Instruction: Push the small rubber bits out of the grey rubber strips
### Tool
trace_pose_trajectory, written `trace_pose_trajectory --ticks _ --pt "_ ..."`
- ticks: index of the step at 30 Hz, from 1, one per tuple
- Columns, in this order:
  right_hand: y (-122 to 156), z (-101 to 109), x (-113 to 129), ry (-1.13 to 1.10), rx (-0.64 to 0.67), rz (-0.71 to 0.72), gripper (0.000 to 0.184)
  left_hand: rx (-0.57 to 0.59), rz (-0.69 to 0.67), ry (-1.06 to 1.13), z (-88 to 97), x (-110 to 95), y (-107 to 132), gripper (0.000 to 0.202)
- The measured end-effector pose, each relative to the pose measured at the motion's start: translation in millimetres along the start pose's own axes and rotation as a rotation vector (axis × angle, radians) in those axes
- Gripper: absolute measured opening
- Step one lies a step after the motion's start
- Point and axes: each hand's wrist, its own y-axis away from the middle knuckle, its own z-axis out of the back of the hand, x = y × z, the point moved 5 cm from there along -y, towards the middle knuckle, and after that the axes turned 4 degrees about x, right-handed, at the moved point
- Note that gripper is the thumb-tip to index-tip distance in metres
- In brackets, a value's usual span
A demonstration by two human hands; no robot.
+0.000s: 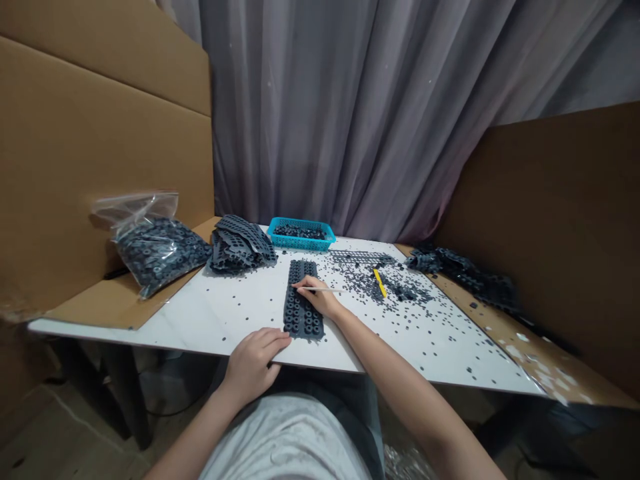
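A long black rubber sheet (301, 300) full of ring shapes lies on the white table (210, 313), pointing away from me. My right hand (320, 297) rests on its right side, fingers pinched on a thin white stick (325, 289) whose tip touches the sheet. My left hand (255, 363) lies at the table's near edge, fingers curled loosely against the sheet's near left corner, holding nothing I can see.
A stack of black sheets (240, 243), a clear bag of black parts (155, 247) and a blue basket (300, 233) stand at the back left. Small black bits and a yellow tool (379, 282) litter the right. Cardboard walls (75, 167) enclose both sides.
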Motion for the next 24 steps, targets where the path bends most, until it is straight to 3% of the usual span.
trace_pose_trajectory --ticks 7,10,18,24 --pt "-3 6 -3 0.172 -0.069 -0.031 0.01 0.002 0.003 0.01 -0.9 1 1 0.051" --pt "-3 15 -9 0.24 -0.177 -0.075 0.01 0.015 0.006 0.005 -0.7 1 1 0.051" --pt "20 72 -21 0.34 -0.563 -0.273 0.023 0.042 0.016 0.027 -2.4 2 1 0.05" --pt "39 108 -28 0.355 -0.756 -0.427 0.029 0.169 0.018 0.159 14.4 -2 -5 0.041"
